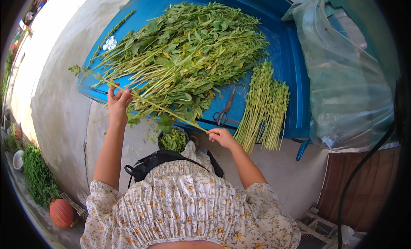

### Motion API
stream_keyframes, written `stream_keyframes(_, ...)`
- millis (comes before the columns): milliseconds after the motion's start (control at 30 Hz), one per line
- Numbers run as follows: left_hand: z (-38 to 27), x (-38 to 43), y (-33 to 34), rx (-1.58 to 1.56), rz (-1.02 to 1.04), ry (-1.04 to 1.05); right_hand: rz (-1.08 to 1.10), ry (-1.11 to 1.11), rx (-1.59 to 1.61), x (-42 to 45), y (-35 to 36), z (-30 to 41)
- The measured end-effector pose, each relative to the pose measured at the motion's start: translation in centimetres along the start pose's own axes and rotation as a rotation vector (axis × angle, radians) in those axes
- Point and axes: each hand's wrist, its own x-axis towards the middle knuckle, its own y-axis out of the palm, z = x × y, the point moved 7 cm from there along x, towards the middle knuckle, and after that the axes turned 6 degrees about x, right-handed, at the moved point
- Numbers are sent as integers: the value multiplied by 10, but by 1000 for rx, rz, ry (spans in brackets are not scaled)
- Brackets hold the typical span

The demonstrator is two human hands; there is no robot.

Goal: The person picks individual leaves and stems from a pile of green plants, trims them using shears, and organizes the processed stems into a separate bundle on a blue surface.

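Note:
My left hand [118, 99] pinches the upper part of a long plant stalk [170, 112], whose seed-podded tip points to the left. Its cut lower end is between the thumb and fingers of my right hand [221, 136]. Behind the stalk, a large heap of leafy stalks [192, 53] lies on a blue platform [279, 53]. To its right is a bundle of stalks stripped of leaves [263, 104], their ends over the platform's edge. Scissors [225, 109] lie between heap and bundle. Below the edge stands a dark bucket [186, 138] holding loose leaves [172, 139].
A single stalk [122, 22] and crumpled foil [110, 43] lie at the platform's left. Clear plastic sheeting [346, 88] hangs at the right. A black cable [350, 178] runs down the right side. A red lantern [61, 213] and green plants stand at lower left.

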Motion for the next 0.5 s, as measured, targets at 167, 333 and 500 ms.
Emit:
stream_keyframes(167,-33,14,129,103,345,92,-186,-29,240,-37,-25,-22)
stream_keyframes(333,-50,-42,280,463,831,356,-516,-146,527,-90,-63,-65)
stream_keyframes(500,60,-50,267,595,1077,-9,-843,-53,664,-129,-98,-116)
